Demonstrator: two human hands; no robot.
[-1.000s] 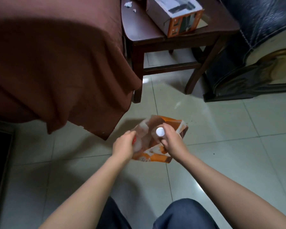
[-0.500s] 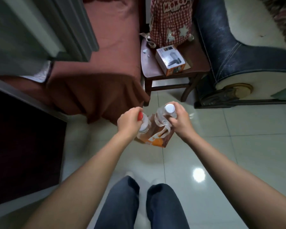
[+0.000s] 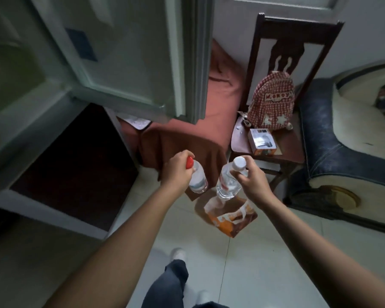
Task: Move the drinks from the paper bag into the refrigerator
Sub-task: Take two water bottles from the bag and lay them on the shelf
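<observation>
1. The left hand [image 3: 176,172] is wrapped around the neck of a clear bottle with a red cap [image 3: 197,175]; its grip is pinching the bottle just under the cap, and the bottle hangs in the air above the floor [image 3: 265,252].
2. The right hand [image 3: 251,181] holds a second clear bottle, this one white-capped [image 3: 228,181], with the fingers pressed around its neck and shoulder just below the cap.
3. Both bottles are tilted, caps toward the camera and bases pointing down and away; they hang near each other but apart.
4. The paper bag [image 3: 228,218] (brown and orange, with white handles) sits on the pale tiled floor directly below the white-capped bottle. The bottle's base is at the bag's top edge in this view; whether it has fully cleared the bag I cannot tell.
5. The refrigerator [image 3: 20,141] is on the left with its upper door [image 3: 129,58] swung open, so the door's pale inner face looks toward the camera. Below it is a dark panel [image 3: 76,167] on the lower section.
6. Behind the hands a reddish-brown cloth [image 3: 182,141] hangs down over some furniture.
7. A dark wooden chair [image 3: 273,156] to the right carries a red checked backpack [image 3: 271,103] and a small box [image 3: 261,141].
8. A dark blue and cream sofa [image 3: 342,152] fills the right side.
9. The person's dark trouser leg [image 3: 167,285] and pale shoe [image 3: 178,254] show at the bottom.
</observation>
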